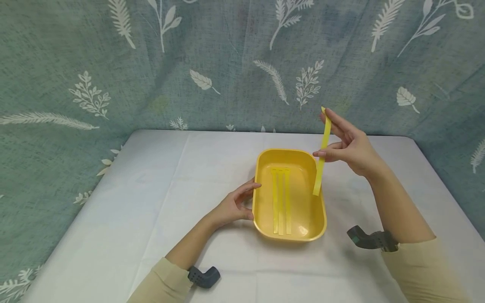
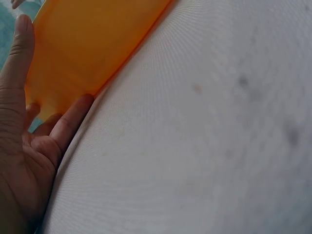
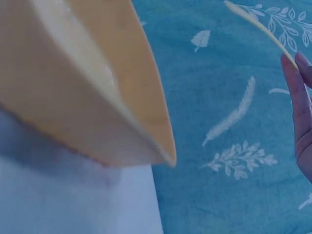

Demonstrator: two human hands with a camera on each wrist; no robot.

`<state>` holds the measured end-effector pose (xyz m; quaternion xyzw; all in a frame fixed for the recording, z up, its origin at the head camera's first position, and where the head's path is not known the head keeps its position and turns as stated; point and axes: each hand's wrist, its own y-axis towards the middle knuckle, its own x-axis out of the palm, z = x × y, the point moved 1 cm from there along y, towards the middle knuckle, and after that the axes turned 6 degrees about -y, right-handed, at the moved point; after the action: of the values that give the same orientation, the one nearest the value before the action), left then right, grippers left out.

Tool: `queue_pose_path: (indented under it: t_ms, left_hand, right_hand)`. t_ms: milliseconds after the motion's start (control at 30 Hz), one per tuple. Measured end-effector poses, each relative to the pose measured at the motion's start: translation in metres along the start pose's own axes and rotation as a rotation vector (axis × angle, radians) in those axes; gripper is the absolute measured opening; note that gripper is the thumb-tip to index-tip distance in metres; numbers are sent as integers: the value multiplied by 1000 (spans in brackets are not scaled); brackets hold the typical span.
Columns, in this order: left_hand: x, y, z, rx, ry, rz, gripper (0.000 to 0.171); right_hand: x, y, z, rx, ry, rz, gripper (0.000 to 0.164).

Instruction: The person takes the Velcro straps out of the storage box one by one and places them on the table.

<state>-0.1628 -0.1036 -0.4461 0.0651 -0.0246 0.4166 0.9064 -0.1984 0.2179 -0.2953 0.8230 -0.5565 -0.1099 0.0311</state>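
A yellow plastic tub [image 1: 289, 237] stands on the table, three narrow yellow strips [image 1: 281, 202] lying side by side along its floor. My left hand [image 1: 233, 206] rests against the tub's left side, one fingertip over the rim and the thumb lower at the outer wall. In the left wrist view, fingers [image 2: 73, 117] touch the orange-looking tub wall [image 2: 102, 44]. Over the tub's right rim, my right hand [image 1: 354, 149] pinches another flat yellow strip [image 1: 322, 166], which hangs steeply down. The right wrist view shows this strip [image 3: 265, 29] running out from between the fingertips.
A white cloth [image 1: 182, 210] covers the table under the tub. Behind the table's back edge hangs a blue-green curtain [image 1: 227, 63] with white leaf prints. Dark wrist devices [image 1: 204, 277] sit on both forearms.
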Motion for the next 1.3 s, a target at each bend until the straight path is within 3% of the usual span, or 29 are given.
queue_pose_path:
  t_ms: [400, 733, 933, 1300]
  left_hand:
    - [-2, 0, -1, 9, -4, 11, 104]
    - [-2, 1, 0, 21, -17, 5, 105]
    - [1, 2, -1, -15, -22, -5, 102]
    - [-1, 0, 1, -19, 3, 9, 95]
  right_hand:
    - [-18, -33, 14, 16, -8, -59, 92]
    - [-27, -59, 33, 56, -181, -91, 95]
    - [-31, -76, 49, 119, -285, -79, 97]
    - [-28, -93, 76, 189, -277, -120, 94]
